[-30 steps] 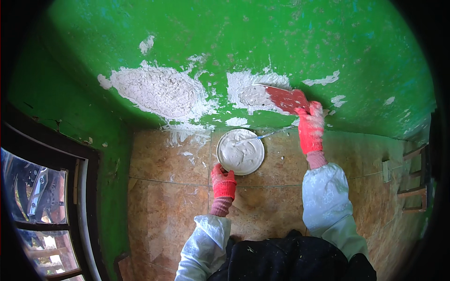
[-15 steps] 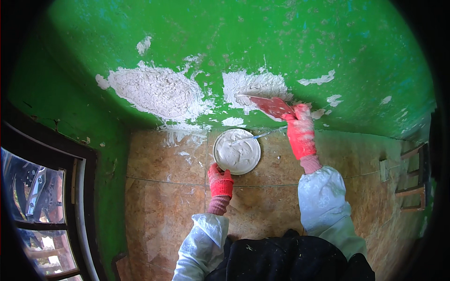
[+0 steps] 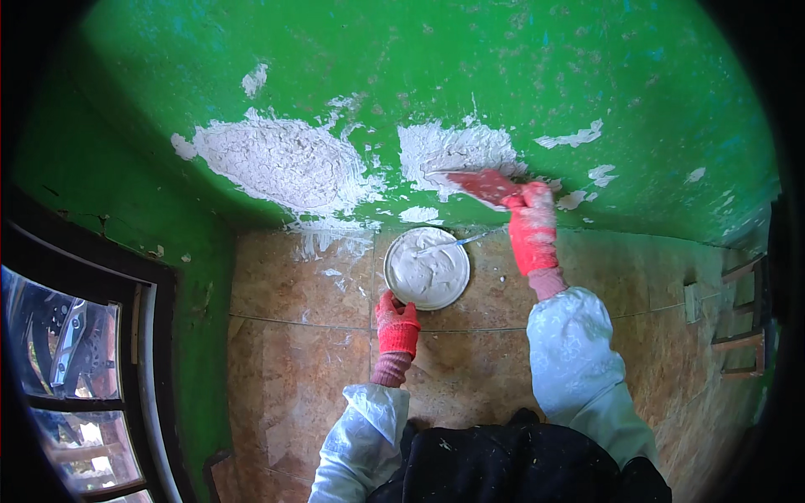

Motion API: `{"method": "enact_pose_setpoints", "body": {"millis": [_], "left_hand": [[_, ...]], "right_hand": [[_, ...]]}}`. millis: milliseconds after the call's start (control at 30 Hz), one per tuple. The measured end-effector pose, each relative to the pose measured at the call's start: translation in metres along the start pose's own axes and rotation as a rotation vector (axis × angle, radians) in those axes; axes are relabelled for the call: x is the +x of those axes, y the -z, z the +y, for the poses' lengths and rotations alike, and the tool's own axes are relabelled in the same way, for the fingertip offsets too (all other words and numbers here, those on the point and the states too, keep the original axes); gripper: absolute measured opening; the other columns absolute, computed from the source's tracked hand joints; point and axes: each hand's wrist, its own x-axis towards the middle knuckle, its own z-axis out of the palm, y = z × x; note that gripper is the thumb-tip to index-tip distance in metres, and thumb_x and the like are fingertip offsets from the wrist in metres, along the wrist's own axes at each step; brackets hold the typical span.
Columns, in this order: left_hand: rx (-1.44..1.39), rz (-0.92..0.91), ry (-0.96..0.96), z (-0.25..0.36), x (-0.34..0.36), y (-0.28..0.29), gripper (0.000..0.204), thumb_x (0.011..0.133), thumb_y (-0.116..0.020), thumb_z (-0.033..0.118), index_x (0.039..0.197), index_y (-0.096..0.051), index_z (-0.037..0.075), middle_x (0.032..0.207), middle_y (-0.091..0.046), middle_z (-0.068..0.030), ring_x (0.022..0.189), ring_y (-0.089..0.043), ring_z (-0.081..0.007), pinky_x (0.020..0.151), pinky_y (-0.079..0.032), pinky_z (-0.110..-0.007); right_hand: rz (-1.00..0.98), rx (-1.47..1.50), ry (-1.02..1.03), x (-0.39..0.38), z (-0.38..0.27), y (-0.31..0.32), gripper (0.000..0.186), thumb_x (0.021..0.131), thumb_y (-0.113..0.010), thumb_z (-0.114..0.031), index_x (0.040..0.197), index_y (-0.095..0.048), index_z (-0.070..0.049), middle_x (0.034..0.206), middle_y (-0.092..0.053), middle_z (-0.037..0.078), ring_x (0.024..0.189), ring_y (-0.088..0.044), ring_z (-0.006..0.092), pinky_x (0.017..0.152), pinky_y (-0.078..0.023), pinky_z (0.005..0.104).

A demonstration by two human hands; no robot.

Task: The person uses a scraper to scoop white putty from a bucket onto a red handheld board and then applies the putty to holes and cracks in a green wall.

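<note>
My right hand, in a red glove, grips a red putty trowel and presses its blade against a white plaster patch on the green wall. My left hand, also in a red glove, holds the near rim of a round pan of white plaster above the floor. A thin metal tool lies across the pan's far side. A larger white plaster patch sits on the wall to the left.
Brown tiled floor meets the wall just beyond the pan. A dark-framed window fills the lower left. Small white patches dot the wall to the right. A fitting stands at the right edge.
My right hand has slid the trowel leftward along the wall over the plaster patch. The left hand and pan stay about where they were.
</note>
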Motion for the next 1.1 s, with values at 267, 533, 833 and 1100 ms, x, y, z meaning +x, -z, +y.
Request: {"method": "enact_pose_setpoints", "body": {"millis": [267, 533, 833, 1100], "left_hand": [[0.181, 0.077, -0.079, -0.007, 0.000, 0.003, 0.042, 0.075, -0.062, 0.007, 0.114, -0.048, -0.001, 0.092, -0.059, -0.0108, 0.076, -0.059, -0.0171, 0.070, -0.048, -0.028], [-0.054, -0.001, -0.024, -0.022, 0.009, 0.006, 0.039, 0.076, -0.060, 0.006, 0.113, -0.048, 0.001, 0.091, -0.055, -0.0094, 0.075, -0.056, -0.0168, 0.069, -0.046, -0.028], [-0.154, -0.040, -0.004, -0.015, 0.005, 0.011, 0.039, 0.080, -0.058, 0.008, 0.116, -0.046, -0.002, 0.083, -0.058, -0.0058, 0.069, -0.054, -0.0128, 0.059, -0.045, -0.024], [-0.242, -0.020, 0.192, -0.015, -0.031, 0.007, 0.039, 0.082, -0.059, 0.015, 0.114, -0.045, -0.001, 0.079, -0.056, -0.0065, 0.054, -0.053, -0.0124, 0.048, -0.043, -0.024]], "right_hand": [[-0.181, 0.056, 0.018, -0.008, -0.023, 0.001, 0.007, 0.071, -0.057, -0.004, 0.075, -0.055, 0.001, 0.084, -0.052, 0.014, 0.086, -0.049, 0.0295, 0.076, -0.039, 0.0363], [-0.613, 0.302, -0.406, -0.051, -0.006, 0.007, 0.018, 0.079, -0.057, -0.016, 0.088, -0.053, -0.001, 0.083, -0.055, 0.018, 0.078, -0.054, 0.0329, 0.069, -0.042, 0.0402], [-0.777, 0.034, -0.535, -0.071, -0.002, 0.009, 0.029, 0.085, -0.047, -0.028, 0.098, -0.053, -0.003, 0.090, -0.057, 0.019, 0.084, -0.056, 0.0350, 0.070, -0.043, 0.0417], [-0.797, 0.186, -0.630, -0.074, -0.011, 0.013, 0.032, 0.085, -0.048, -0.027, 0.105, -0.053, -0.003, 0.085, -0.059, 0.016, 0.076, -0.057, 0.0291, 0.068, -0.044, 0.0377]]}}
